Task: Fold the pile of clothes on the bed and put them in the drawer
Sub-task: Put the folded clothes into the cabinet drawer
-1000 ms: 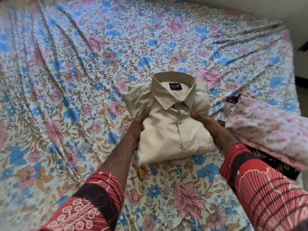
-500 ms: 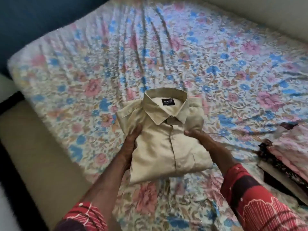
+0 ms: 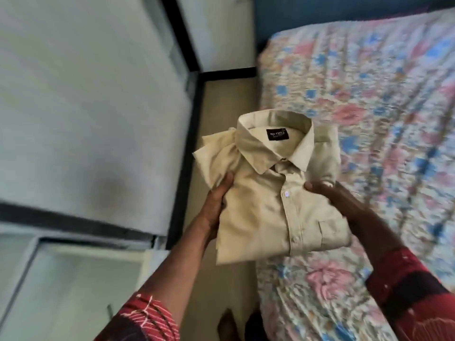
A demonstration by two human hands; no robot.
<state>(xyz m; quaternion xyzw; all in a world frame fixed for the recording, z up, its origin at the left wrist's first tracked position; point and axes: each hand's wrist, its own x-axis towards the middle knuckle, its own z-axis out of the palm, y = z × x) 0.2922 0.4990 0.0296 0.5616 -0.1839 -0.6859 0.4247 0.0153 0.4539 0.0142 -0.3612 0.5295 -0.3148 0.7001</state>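
A folded beige shirt (image 3: 273, 193) with a black collar label is held up in the air, over the left edge of the bed (image 3: 384, 99). My left hand (image 3: 215, 205) grips its left side, thumb on top. My right hand (image 3: 342, 205) grips its right side, thumb pressed near the button placket. A loose sleeve bunches out at the shirt's upper left. The bed wears a floral sheet in pink and blue. No other clothes are in view.
A white wardrobe (image 3: 93, 114) with black trim fills the left. At the lower left, a white drawer front (image 3: 69, 286) shows. A narrow strip of beige floor (image 3: 221, 99) runs between the wardrobe and the bed.
Both hands have lifted the folded shirt off the bed and carried it left. The view has swung left from the bed to the wardrobe, and the pile at the right is out of view.
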